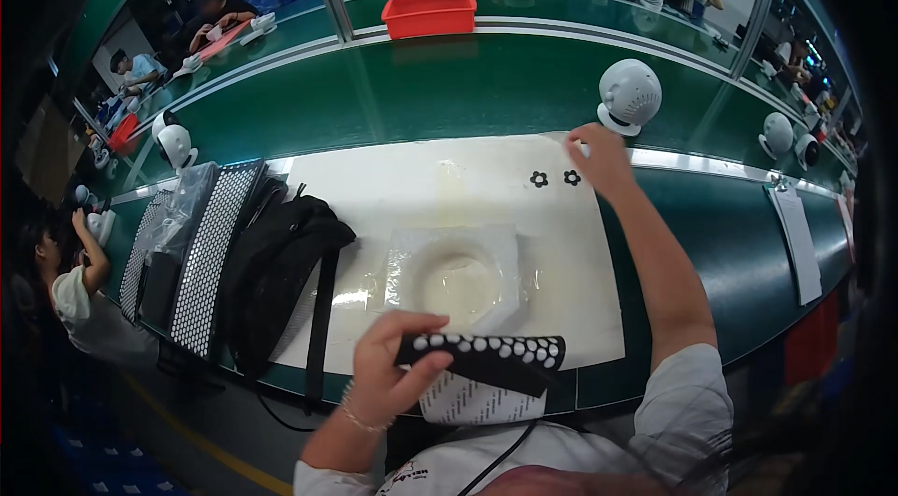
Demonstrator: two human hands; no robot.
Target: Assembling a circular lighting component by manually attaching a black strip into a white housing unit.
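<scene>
My left hand [398, 370] grips a black sheet [486, 351] with rows of white round dots, bent over above the table's front edge. Its printed white backing hangs below. My right hand [601, 162] reaches far right, fingers pinched around something small and pale that I cannot make out. Just beyond it stands a white round-headed device [630, 94] on a small base. Two black flower-shaped pieces [539, 179] with light centres lie on the white mat [580, 281], left of this hand. Between my arms sits a white foam block [402, 262] with a round hollow.
A black bag [281, 281] and dotted black sheets [213, 258] lie at the left. More white devices [172, 141] stand along the green bench. A red bin [428, 14] is at the back, a clipboard [795, 244] at the right. Other people work around.
</scene>
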